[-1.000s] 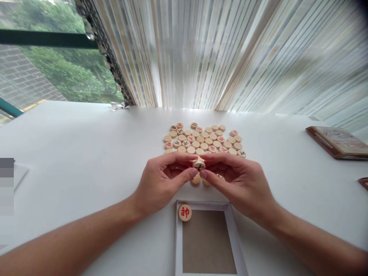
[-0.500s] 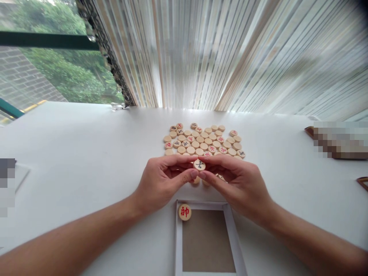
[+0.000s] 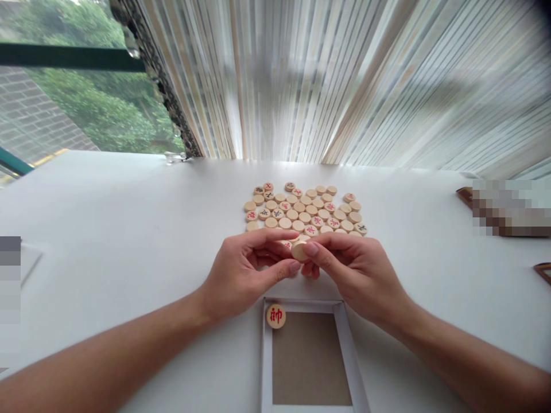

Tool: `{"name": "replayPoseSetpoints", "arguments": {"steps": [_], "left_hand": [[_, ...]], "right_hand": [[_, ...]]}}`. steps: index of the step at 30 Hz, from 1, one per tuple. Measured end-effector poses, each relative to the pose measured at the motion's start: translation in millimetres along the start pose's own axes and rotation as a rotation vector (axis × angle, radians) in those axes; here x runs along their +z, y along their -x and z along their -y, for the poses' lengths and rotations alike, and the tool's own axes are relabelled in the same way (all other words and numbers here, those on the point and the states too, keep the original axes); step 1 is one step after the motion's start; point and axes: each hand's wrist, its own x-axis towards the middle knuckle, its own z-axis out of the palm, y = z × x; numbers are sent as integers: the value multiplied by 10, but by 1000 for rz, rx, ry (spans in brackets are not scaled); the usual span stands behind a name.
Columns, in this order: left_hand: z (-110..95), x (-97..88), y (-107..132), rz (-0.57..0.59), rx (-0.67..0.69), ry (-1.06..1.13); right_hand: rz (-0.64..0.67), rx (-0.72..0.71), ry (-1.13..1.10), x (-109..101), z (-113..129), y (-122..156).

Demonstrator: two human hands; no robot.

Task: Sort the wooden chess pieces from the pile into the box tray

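My right hand (image 3: 353, 267) pinches a round wooden Chinese chess piece (image 3: 298, 251) between thumb and fingers, its plain face towards me. Beside that piece, my left hand (image 3: 252, 267) holds its thumb and forefinger apart, with no piece gripped between them. Just beyond the hands lies a spread of wooden chess pieces (image 3: 305, 217), some blank side up, others with red or black characters; my fingers hide the nearest ones. Below the hands is a shallow white box (image 3: 267, 367) with a brown bottom. A piece with a red character (image 3: 276, 316) lies at its far left corner.
The white table (image 3: 129, 229) runs back to a striped string curtain (image 3: 279, 86), with a window (image 3: 86, 103) at the left. A brown-edged object (image 3: 469, 201), partly blurred out, stands at the right. Another brown-edged object (image 3: 543, 272) shows at the right border.
The held piece has turned from its black-character face to a plain face. My left fingers have parted from it, leaving it in my right hand.
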Motion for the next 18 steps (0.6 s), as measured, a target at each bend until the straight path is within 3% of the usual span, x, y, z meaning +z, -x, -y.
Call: {"name": "replayPoseSetpoints", "arguments": {"steps": [18], "left_hand": [[-13, 0, 34, 44, 74, -205]], "right_hand": [[36, 104, 45, -6, -27, 43]]}}
